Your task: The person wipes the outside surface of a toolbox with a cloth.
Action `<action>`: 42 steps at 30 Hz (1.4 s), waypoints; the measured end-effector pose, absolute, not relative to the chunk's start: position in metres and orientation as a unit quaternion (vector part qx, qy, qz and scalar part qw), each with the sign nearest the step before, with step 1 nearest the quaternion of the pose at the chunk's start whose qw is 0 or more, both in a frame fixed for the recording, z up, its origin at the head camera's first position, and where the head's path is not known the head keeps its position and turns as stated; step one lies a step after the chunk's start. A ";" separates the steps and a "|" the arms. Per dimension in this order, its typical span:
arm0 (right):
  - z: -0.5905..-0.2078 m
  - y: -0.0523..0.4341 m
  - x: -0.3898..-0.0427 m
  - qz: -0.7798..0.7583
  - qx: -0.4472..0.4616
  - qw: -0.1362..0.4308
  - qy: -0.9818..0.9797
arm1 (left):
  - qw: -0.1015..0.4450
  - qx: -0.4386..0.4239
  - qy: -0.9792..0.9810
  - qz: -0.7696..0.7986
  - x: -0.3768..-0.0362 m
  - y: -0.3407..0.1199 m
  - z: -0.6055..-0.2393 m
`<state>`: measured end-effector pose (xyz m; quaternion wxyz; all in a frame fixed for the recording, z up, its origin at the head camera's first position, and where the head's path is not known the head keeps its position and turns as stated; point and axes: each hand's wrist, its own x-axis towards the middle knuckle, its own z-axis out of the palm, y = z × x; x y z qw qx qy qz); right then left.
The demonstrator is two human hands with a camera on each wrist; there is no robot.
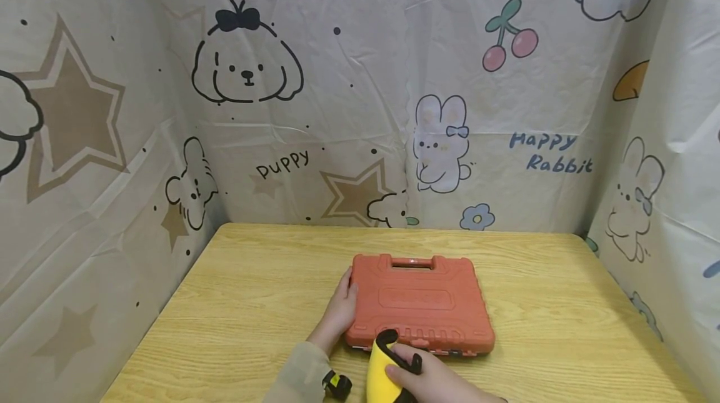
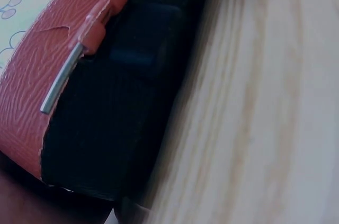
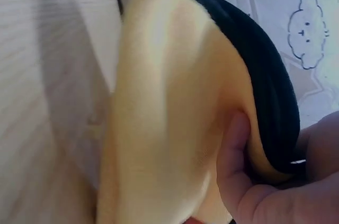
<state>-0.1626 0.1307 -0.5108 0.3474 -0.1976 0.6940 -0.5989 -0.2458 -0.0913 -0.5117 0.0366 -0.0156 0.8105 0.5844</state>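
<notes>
Two hands at a closed orange case on the tabletop (image 1: 236, 303).
Nearest, the right hand (image 1: 433, 381) grips a folded yellow cloth (image 1: 381, 370) with a black edge against the case's near edge; the left hand (image 1: 340, 312) rests flat, fingers straight, on the orange case (image 1: 422, 309), mid-tabletop. Pressing unevenly could slide it. Only the left wrist view shows the black underside and metal hinge pin (image 2: 61, 83).

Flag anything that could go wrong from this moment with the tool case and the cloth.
The left hand only rests against the orange tool case at its side, so wiping pressure might slide it across the wooden table. The yellow and black cloth, pinched by the right hand, could snag on the front latches.
</notes>
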 end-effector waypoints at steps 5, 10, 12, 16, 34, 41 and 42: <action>-0.445 0.130 -0.142 -0.611 -0.167 0.324 0.703 | 0.037 -0.020 0.808 0.588 -0.246 -0.091 -0.512; -0.427 0.140 -0.148 -0.606 -0.205 0.305 0.705 | 0.026 -0.020 0.811 0.584 -0.247 -0.092 -0.514; -0.422 0.145 -0.151 -0.618 -0.220 0.303 0.691 | 0.023 -0.020 0.812 0.584 -0.248 -0.092 -0.514; -0.415 0.153 -0.156 -0.638 -0.251 0.299 0.663 | 0.024 -0.028 0.806 0.591 -0.247 -0.093 -0.513; -0.408 0.184 -0.202 -0.734 -0.252 0.318 0.545 | 0.033 0.025 0.854 0.518 -0.247 -0.108 -0.466; -0.408 0.191 -0.217 -0.726 -0.264 0.325 0.545 | 0.089 0.094 0.807 0.577 -0.246 -0.103 -0.443; -0.409 0.192 -0.219 -0.724 -0.264 0.327 0.546 | 0.110 0.111 0.790 0.592 -0.246 -0.101 -0.441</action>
